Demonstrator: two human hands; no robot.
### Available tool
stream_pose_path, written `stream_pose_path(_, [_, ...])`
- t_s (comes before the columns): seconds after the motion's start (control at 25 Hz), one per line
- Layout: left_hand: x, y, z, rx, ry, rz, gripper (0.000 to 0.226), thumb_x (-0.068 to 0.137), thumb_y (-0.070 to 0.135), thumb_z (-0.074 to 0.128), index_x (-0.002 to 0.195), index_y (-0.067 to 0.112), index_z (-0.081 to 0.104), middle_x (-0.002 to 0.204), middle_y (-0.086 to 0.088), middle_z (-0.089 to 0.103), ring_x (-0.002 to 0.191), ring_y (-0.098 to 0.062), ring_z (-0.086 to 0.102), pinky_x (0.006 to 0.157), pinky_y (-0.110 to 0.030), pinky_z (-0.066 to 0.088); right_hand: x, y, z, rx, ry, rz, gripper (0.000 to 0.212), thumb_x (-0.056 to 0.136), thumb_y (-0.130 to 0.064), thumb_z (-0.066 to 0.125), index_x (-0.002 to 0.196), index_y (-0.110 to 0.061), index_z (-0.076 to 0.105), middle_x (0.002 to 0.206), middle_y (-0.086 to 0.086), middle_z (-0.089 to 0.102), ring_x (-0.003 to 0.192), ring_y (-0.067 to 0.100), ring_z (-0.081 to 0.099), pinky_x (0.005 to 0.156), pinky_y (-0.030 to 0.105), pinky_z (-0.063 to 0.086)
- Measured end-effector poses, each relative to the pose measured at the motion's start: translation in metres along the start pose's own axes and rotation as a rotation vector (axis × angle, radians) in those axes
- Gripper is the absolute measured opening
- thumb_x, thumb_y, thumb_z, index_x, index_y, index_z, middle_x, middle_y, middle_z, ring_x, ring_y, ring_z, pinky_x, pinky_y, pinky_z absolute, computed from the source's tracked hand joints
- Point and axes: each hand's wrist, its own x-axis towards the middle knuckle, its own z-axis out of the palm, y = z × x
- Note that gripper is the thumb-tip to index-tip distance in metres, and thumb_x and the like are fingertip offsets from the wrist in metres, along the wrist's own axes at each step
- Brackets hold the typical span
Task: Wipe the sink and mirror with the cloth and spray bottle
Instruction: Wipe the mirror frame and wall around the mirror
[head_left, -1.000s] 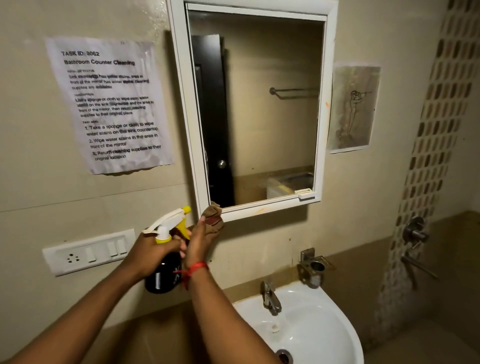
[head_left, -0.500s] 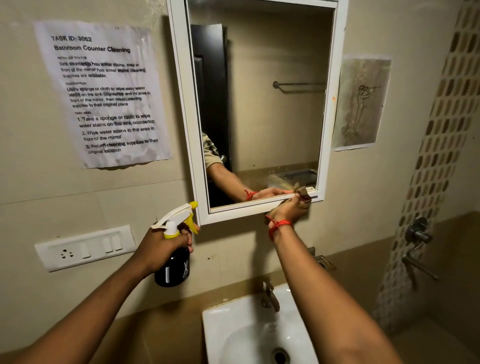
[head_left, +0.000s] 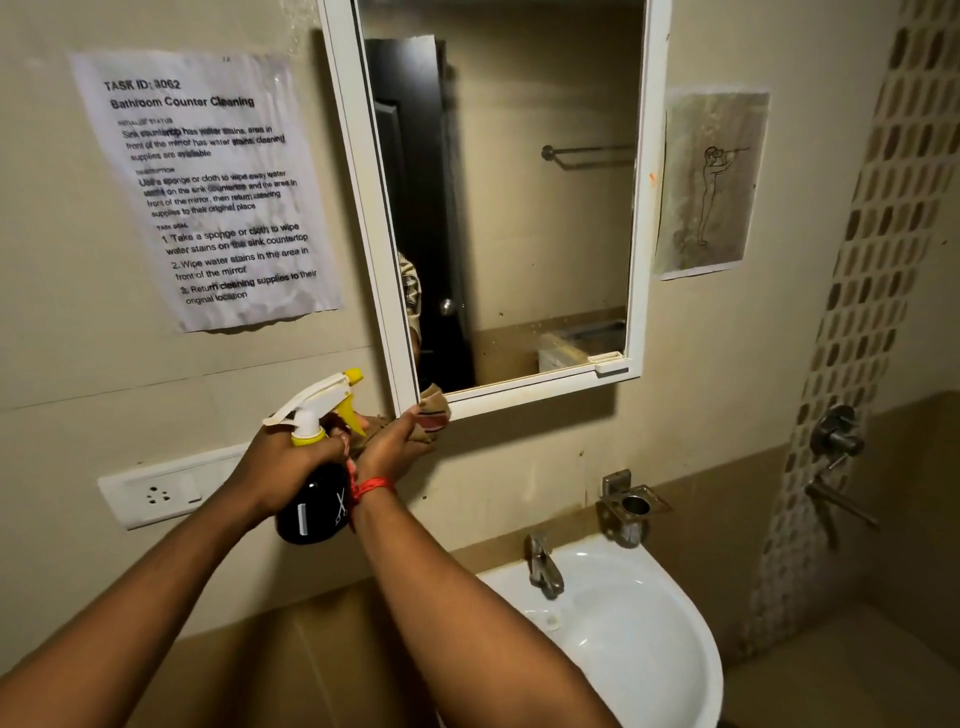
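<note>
Right hand (head_left: 387, 447) back from mirror's (head_left: 509, 208) bottom-right to bottom-left corner, gripping cloth (head_left: 431, 413); left hand (head_left: 291, 460) grips spray bottle (head_left: 311, 499).

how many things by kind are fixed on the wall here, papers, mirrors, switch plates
papers: 2, the task sheet and the drawing
mirrors: 1, the mirror
switch plates: 1, the switch plate
total: 4

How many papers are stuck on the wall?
2. The printed task sheet is left of the mirror, and the paper with a drawn figure is right of it. More may hang outside the view.
</note>
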Motion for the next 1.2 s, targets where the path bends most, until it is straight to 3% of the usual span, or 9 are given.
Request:
stream_pose_path(0.08, [0.002,-0.001,0.006,0.008,0.017,-0.002,0.037,0.063,0.022,0.066,0.099,0.011,0.070,0.079,-0.007,0.077,0.073,-0.024,0.073,0.079,-0.038,0.059,-0.010,-0.025,-0.004,-0.040,-0.024,-0.044,0.045,0.093,-0.035,0.063,0.129,-0.012,0.049,0.115,0.014,0.070,0.097,0.032,0.073,0.084,0.044,0.062])
stream_pose_path(0.24, [0.008,0.007,0.043,0.010,-0.040,0.035,0.030,0.063,0.024,0.066,0.093,0.024,0.072,0.081,0.008,0.077,0.080,-0.022,0.070,0.079,-0.035,0.057,0.017,-0.067,-0.017,-0.107,0.084,-0.134,0.077,0.069,-0.060,0.057,0.128,-0.011,0.047,0.116,0.017,0.070,0.098,0.036,0.072,0.087,0.051,0.060])
stream_pose_path(0.44, [0.040,0.019,0.108,-0.002,-0.076,0.041,0.028,0.063,0.030,0.066,0.082,0.009,0.067,0.073,-0.008,0.071,0.070,-0.033,0.073,0.081,-0.048,0.059,0.071,-0.165,-0.053,-0.114,0.126,-0.425,0.055,0.097,-0.028,0.057,0.141,-0.001,0.039,0.136,0.022,0.058,0.119,0.036,0.063,0.103,0.048,0.051])
stream_pose_path(0.56, [0.069,0.039,0.160,0.024,-0.080,0.074,0.005,0.074,0.015,0.064,0.077,0.016,0.067,0.074,-0.004,0.072,0.071,-0.038,0.074,0.077,-0.043,0.061,0.113,-0.206,-0.099,-0.288,-0.057,-0.342,0.064,0.103,-0.041,0.040,0.126,0.019,0.042,0.126,0.036,0.051,0.120,0.034,0.056,0.103,0.038,0.045])
stream_pose_path(0.64, [0.088,0.047,0.191,0.025,-0.081,0.097,0.010,0.075,0.011,0.062,0.075,0.019,0.067,0.073,-0.005,0.072,0.068,-0.033,0.074,0.071,-0.037,0.059,0.131,-0.222,-0.124,-0.333,-0.089,-0.358,0.066,0.100,-0.052,0.040,0.144,-0.003,0.043,0.145,0.028,0.047,0.128,0.036,0.055,0.109,0.037,0.043])
stream_pose_path(0.72, [0.102,0.060,0.219,0.018,-0.053,0.096,0.015,0.074,0.010,0.061,0.074,0.023,0.069,0.072,-0.006,0.072,0.066,-0.027,0.073,0.070,-0.034,0.057,0.142,-0.237,-0.135,-0.438,-0.104,-0.372,0.047,0.105,-0.032,0.042,0.136,0.002,0.049,0.146,0.021,0.043,0.121,0.045,0.057,0.106,0.023,0.041])
stream_pose_path(0.84, [0.126,0.067,0.245,0.030,-0.045,0.128,0.021,0.074,0.009,0.062,0.075,0.027,0.072,0.074,0.005,0.072,0.070,-0.024,0.071,0.074,-0.039,0.058,0.172,-0.257,-0.140,-0.467,-0.068,-0.600,0.071,0.090,-0.022,0.044,0.155,0.001,0.029,0.156,0.019,0.039,0.145,0.032,0.041,0.107,0.001,0.026])
stream_pose_path(1.0, [0.148,0.083,0.271,-0.043,0.020,0.135,0.027,0.073,0.007,0.061,0.099,-0.001,0.065,0.077,-0.001,0.069,0.067,-0.033,0.067,0.079,-0.064,0.058,0.197,-0.283,-0.157,-0.698,-0.227,-0.818,0.068,0.091,-0.029,0.045,0.154,-0.006,0.037,0.157,0.009,0.042,0.142,0.010,0.040,0.113,0.006,0.027])
stream_pose_path(1.2, [0.160,0.110,0.293,-0.003,0.087,0.164,0.024,0.074,0.016,0.063,0.096,0.014,0.072,0.093,-0.006,0.077,0.084,-0.042,0.071,0.086,-0.059,0.057,0.225,-0.315,-0.171,-0.904,-0.463,-1.000,0.059,0.097,-0.040,0.039,0.151,-0.014,0.043,0.148,0.003,0.050,0.136,0.016,0.050,0.112,0.037,0.045])
